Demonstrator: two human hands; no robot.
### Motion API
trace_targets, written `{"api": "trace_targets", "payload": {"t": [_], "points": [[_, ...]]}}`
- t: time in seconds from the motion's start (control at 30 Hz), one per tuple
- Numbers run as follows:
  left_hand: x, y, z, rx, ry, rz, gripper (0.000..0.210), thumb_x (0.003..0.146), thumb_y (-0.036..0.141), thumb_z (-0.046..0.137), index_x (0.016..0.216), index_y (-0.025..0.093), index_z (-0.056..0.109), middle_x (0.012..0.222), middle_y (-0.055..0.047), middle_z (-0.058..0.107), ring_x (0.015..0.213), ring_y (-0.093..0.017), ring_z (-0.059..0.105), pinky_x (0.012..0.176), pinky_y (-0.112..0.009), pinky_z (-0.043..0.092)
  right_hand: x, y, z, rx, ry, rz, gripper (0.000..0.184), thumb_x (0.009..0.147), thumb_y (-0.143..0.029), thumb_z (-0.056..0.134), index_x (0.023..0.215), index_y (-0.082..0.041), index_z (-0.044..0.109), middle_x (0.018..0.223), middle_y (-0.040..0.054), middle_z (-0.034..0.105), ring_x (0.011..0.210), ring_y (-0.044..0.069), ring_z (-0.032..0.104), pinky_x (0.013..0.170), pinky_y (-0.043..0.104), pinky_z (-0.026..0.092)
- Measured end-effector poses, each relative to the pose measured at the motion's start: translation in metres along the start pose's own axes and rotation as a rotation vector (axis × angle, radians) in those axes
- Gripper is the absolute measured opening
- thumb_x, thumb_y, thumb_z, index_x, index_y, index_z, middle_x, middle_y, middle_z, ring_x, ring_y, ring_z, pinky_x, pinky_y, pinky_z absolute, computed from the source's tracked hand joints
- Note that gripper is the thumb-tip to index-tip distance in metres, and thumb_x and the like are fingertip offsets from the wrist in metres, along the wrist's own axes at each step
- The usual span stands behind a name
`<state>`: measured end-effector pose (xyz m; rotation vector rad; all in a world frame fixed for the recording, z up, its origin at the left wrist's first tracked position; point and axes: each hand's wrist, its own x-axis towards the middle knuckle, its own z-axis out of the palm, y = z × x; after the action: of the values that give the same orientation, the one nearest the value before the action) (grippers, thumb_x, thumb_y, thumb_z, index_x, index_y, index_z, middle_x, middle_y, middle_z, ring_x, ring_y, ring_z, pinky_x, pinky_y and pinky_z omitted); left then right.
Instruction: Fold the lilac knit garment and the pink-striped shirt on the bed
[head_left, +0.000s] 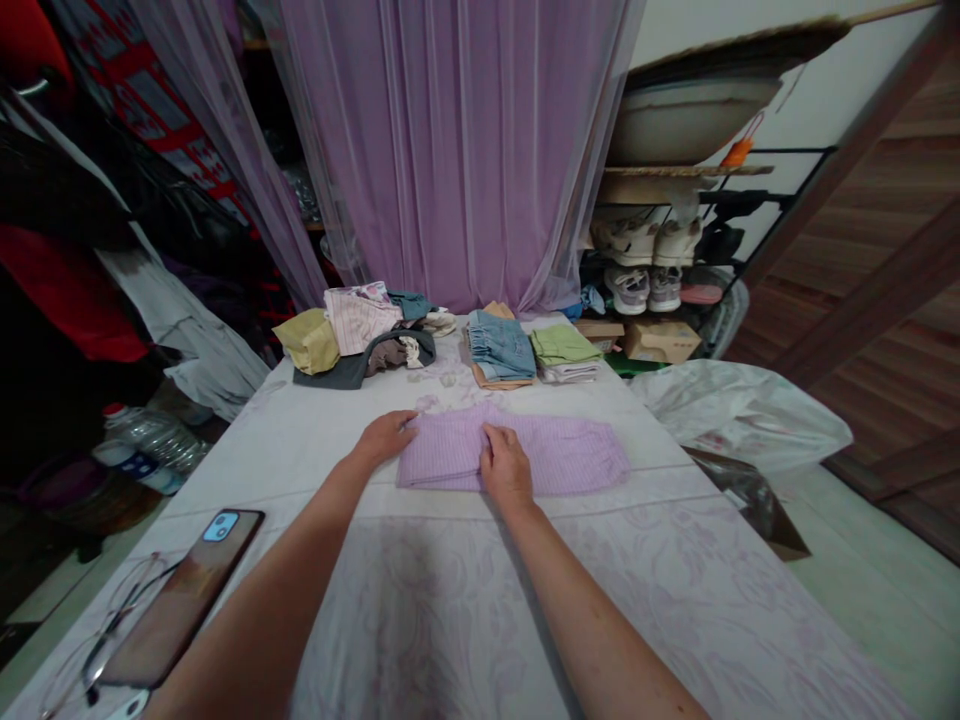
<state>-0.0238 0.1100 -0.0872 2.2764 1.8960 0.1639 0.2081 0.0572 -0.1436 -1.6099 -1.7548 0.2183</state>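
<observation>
A lilac striped garment (pixel 570 452), which looks like a pair of pants, lies folded lengthwise on the white patterned table cover. Its left part is doubled over in a thicker layer, and the gathered end points right. My left hand (pixel 384 438) is at the upper left corner, fingers closed on the fabric edge. Over the middle, my right hand (pixel 507 466) has curled fingers holding the edge of the folded layer. The fingertips of both hands are partly hidden by the cloth or the hands themselves.
Behind lie folded denim clothing (pixel 501 348), a green folded stack (pixel 564 345) and a loose clothes pile (pixel 364 320). A phone (pixel 184 600) and eyeglasses (pixel 112 635) sit at the front left. A purple curtain (pixel 465 150) hangs beyond; a clear plastic bag (pixel 750 415) is at right.
</observation>
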Motion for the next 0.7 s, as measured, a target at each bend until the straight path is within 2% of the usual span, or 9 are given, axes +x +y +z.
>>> {"api": "trace_targets", "payload": {"t": [0.13,0.23,0.33,0.47,0.6,0.7], "points": [[0.015,0.007,-0.016,0.111,-0.087,0.159,0.034,0.081,0.033,0.058,0.111,0.023,0.07,0.115,-0.007,0.071,0.11,-0.024,0.062,0.098,-0.034,0.043,-0.001,-0.005,-0.004,0.014,-0.039,0.004,0.038,0.082,-0.006,0.043,0.111,-0.019,0.064,0.112,0.0088,0.059,0.104,0.018,0.055,0.093,0.029,0.044],[0.022,0.015,-0.026,0.156,-0.119,0.229,0.026,0.076,0.033,0.061,0.098,0.025,0.072,0.104,-0.005,0.073,0.105,-0.024,0.062,0.093,-0.033,0.043,0.0,-0.007,-0.007,0.01,-0.058,0.006,0.034,0.08,-0.005,0.044,0.104,-0.019,0.064,0.111,0.0086,0.059,0.104,0.018,0.055,0.092,0.029,0.043],[0.028,0.022,-0.035,0.208,-0.171,0.298,0.028,0.074,0.034,0.058,0.099,0.026,0.07,0.102,-0.003,0.073,0.102,-0.023,0.062,0.089,-0.032,0.042,0.0,-0.008,-0.007,0.0,-0.06,0.008,0.032,0.081,-0.005,0.044,0.102,-0.019,0.064,0.109,0.0089,0.06,0.103,0.019,0.056,0.093,0.029,0.043],[0.034,0.029,-0.041,0.294,-0.26,0.326,0.031,0.077,0.038,0.053,0.099,0.025,0.07,0.098,-0.006,0.074,0.098,-0.024,0.064,0.091,-0.036,0.039,-0.001,-0.011,-0.008,-0.016,-0.065,0.008,0.033,0.081,-0.004,0.043,0.101,-0.019,0.065,0.108,0.009,0.061,0.102,0.019,0.056,0.093,0.029,0.043],[0.039,0.028,-0.039,0.412,-0.299,0.341,0.038,0.08,0.047,0.052,0.101,0.022,0.071,0.097,-0.012,0.075,0.101,-0.029,0.065,0.102,-0.048,0.029,-0.001,-0.013,-0.008,-0.033,-0.067,0.017,0.033,0.081,-0.004,0.043,0.1,-0.02,0.065,0.107,0.0084,0.062,0.103,0.02,0.056,0.093,0.029,0.043],[0.041,0.026,-0.035,0.462,-0.297,0.328,0.04,0.08,0.05,0.051,0.098,0.022,0.072,0.097,-0.013,0.075,0.101,-0.03,0.065,0.102,-0.049,0.029,0.0,-0.014,-0.009,-0.047,-0.075,0.017,0.033,0.082,-0.004,0.043,0.099,-0.021,0.066,0.106,0.008,0.063,0.102,0.02,0.056,0.092,0.029,0.043]]}}
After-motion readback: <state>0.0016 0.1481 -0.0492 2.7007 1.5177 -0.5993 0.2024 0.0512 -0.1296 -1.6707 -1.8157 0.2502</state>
